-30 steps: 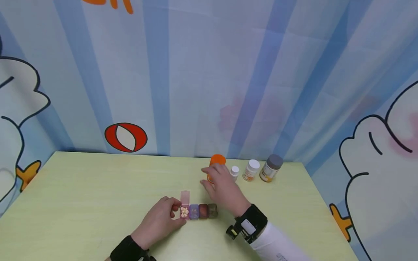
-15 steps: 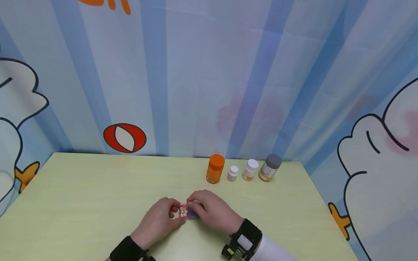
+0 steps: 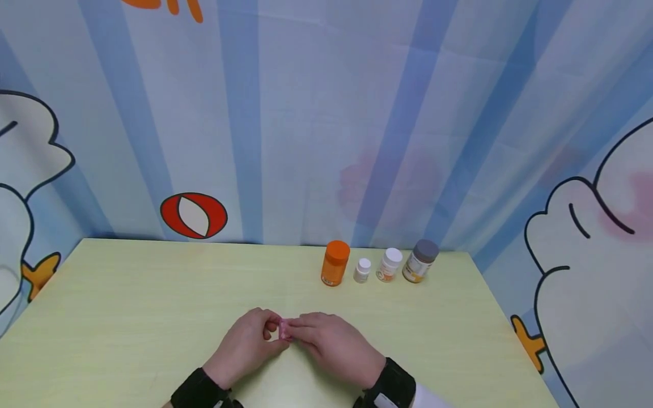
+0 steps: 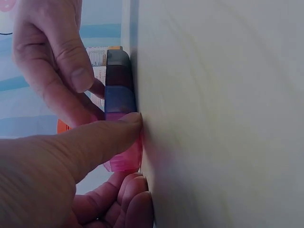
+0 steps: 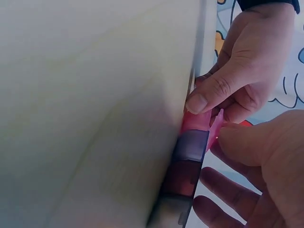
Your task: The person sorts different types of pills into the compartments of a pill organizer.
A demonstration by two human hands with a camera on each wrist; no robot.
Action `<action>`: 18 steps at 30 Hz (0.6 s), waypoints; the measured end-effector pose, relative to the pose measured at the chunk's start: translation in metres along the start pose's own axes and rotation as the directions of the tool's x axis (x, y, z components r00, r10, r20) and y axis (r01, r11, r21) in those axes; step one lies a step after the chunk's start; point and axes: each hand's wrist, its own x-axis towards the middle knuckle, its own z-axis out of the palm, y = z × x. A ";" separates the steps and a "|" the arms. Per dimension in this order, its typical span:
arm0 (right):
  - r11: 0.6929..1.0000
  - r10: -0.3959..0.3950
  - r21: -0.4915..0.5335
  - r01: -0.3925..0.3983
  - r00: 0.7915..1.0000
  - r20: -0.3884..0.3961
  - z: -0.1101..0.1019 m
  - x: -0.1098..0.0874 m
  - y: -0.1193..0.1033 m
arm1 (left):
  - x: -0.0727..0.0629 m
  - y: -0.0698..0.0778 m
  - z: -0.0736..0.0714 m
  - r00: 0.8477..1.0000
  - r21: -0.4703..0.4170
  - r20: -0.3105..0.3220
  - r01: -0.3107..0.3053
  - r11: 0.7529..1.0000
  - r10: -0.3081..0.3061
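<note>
A pill organizer (image 5: 180,176) lies on the table, its compartments pink, purple, red-brown and grey-green in a row. My left hand (image 3: 250,343) pinches the pink end between thumb and fingers. Over the organizer lies my right hand (image 3: 339,345), hiding most of it in the head view; its extended fingers press on the pink lid (image 3: 284,330). The right wrist view has that lid tilted, standing slightly apart from its pink compartment (image 5: 194,122). Pills inside are hidden now. In the left wrist view, the purple compartment (image 4: 119,99) has its lid down.
Behind the hands, along the table's back edge, stand an orange bottle (image 3: 335,263), a tiny white bottle (image 3: 362,271), a white bottle (image 3: 389,264) and a grey-capped bottle (image 3: 420,260). A patterned curtain (image 3: 306,124) hangs behind the table (image 3: 153,306).
My right hand has come from the orange bottle down to the organizer and swung the upright pink lid over the pale pills. The left hand has kept its pinch in place.
</note>
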 end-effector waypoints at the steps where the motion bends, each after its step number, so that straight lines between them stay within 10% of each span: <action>1: 1.000 -0.007 -0.013 0.007 1.000 0.002 0.000 -0.001 -0.001 | 0.000 0.000 0.000 1.000 0.001 0.001 0.004 1.000 -0.004; 18: 0.973 0.020 -0.231 -0.001 0.997 0.076 0.006 -0.005 -0.010 | 0.001 -0.003 0.002 1.000 0.011 -0.010 0.008 1.000 -0.007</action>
